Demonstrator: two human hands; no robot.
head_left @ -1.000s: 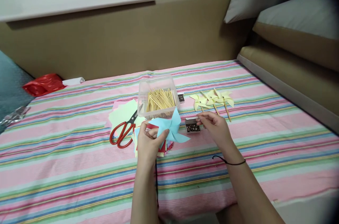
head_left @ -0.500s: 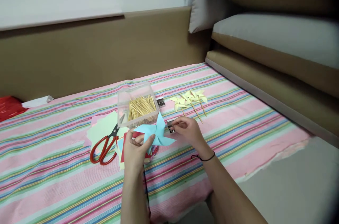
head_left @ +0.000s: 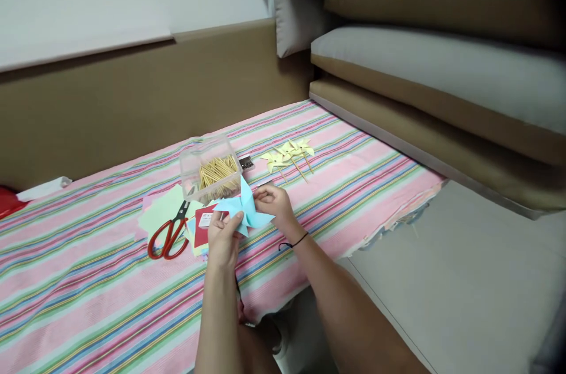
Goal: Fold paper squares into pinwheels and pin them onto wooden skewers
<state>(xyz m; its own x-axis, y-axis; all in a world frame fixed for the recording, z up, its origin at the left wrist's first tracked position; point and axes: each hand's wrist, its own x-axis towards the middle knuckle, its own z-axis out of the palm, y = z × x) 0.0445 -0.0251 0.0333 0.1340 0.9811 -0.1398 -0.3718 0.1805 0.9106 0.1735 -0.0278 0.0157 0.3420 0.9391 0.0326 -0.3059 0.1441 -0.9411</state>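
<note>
A light blue paper pinwheel (head_left: 248, 204) is pinched by my left hand (head_left: 223, 241), thumb on its front near the centre. Just to its right, my right hand (head_left: 275, 204) has its fingers closed beside the paper. What those fingers hold, if anything, is too small or hidden to make out. Behind the pinwheel stands a clear plastic box (head_left: 189, 176) of short wooden sticks (head_left: 216, 172). Red-handled scissors (head_left: 170, 233) lie left of my left hand, on pale paper sheets (head_left: 161, 212). A red labelled packet (head_left: 201, 236) lies partly behind the left hand.
Several pale yellow pinwheels (head_left: 288, 153) on sticks lie beyond my right hand. A small dark packet (head_left: 246, 163) rests beside the box. Striped cloth (head_left: 110, 279) covers the surface, its frayed edge at the right. Stacked cushions (head_left: 420, 79) stand at the right.
My right hand has come from beside a small dark packet to the blue pinwheel's right side. The camera view has turned right. My left hand still holds the pinwheel.
</note>
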